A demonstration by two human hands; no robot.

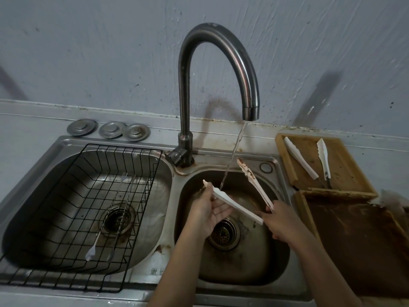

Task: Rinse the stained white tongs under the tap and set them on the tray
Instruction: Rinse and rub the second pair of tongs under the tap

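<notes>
right hand [282, 220] pinches hinge end of stained white tongs [239, 207] over right sink basin [272, 262], arms spread. left hand [207, 209] open, palm cupping lower arm under tap [251, 111] stream.

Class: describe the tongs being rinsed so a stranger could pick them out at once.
Start at the curved steel tap and follow its stream into the right-hand basin. The white plastic tongs are held splayed there; unlike the pair on the wooden tray, one arm carries reddish-brown stains.

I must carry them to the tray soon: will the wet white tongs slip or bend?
The tongs are wet under the running water, so probably slippery. Their long thin arms spread wide, so likely springy. The right hand holds only the hinge end.
</notes>
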